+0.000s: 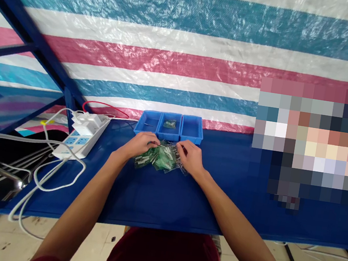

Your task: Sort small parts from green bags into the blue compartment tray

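A loose pile of small clear and greenish plastic bags [165,157] lies on the blue table in front of me. Thin metal pieces, which look like screws or pins, show through the plastic. My left hand [142,144] is at the pile's upper left, its thumb and fingers closed on the edge of a bag. On the right side, my right hand [191,156] pinches a clear bag with dark little pieces in it. Just behind the pile stand three blue bins side by side. One small bag [170,124] lies in the middle bin [160,132]; a thin piece lies in the left bin [138,126].
The right bin [201,135] completes the row. A white power strip [75,144] with plugs and looping white cables [81,173] occupies the table's left side. Striped plastic sheeting [170,64] hangs behind. A blurred-out patch covers the right side. The blue table's [161,216] front edge is near my body.
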The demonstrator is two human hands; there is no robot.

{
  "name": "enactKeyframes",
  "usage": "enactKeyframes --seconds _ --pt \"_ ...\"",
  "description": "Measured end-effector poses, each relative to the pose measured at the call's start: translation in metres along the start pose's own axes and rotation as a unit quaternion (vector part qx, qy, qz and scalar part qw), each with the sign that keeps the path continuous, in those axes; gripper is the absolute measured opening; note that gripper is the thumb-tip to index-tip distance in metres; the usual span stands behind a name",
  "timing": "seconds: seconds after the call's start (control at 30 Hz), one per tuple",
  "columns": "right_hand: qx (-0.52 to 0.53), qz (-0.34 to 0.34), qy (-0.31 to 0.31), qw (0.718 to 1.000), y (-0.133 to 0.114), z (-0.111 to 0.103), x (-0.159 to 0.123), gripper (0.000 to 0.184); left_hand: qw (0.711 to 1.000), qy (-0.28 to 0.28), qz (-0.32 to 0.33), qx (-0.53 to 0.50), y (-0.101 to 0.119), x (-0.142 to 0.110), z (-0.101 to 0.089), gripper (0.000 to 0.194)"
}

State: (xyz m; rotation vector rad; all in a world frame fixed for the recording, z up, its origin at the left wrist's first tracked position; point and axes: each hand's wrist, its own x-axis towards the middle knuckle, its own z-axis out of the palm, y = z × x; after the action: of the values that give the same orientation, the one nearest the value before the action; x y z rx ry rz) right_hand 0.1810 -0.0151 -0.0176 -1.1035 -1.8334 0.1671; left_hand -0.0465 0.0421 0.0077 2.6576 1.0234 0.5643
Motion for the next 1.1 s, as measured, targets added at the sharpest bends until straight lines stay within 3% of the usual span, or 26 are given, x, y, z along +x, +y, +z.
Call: enactKeyframes --seconds 0.17,0.33,0.4,0.53,0.8,0.97,1.1 --pt "0.000 0.003 -0.004 1.000 0.001 0.001 0.000 0.037 0.999 0.049 0.001 -0.007 -0.003 -0.005 -0.010 0.020" --pt "0.011 0.013 -0.006 1.000 0.000 0.002 -0.001 0.035 0.969 0.245 0.005 0.023 0.014 -0.005 -0.012 0.022" --pt "0.024 0.014 -0.010 1.000 -0.001 0.001 -0.001 0.032 0.956 0.289 0.032 0.032 0.026 -0.003 -0.005 0.022" --pt "0.033 -0.014 -0.023 0.999 -0.001 0.002 -0.002 0.031 0.949 0.302 0.087 0.028 0.043 0.001 0.013 0.021" --pt "0.038 -0.033 -0.004 0.999 0.003 0.003 -0.002 0.025 0.940 0.322 0.115 0.000 0.046 0.002 0.027 0.020" --pt "0.049 -0.040 0.010 0.998 0.004 0.005 -0.003 0.025 0.936 0.328 0.031 -0.123 0.059 0.003 0.029 0.013" --pt "0.066 -0.033 0.038 0.997 0.005 0.005 -0.001 0.026 0.898 0.300 -0.076 -0.312 0.067 0.007 0.032 0.024"
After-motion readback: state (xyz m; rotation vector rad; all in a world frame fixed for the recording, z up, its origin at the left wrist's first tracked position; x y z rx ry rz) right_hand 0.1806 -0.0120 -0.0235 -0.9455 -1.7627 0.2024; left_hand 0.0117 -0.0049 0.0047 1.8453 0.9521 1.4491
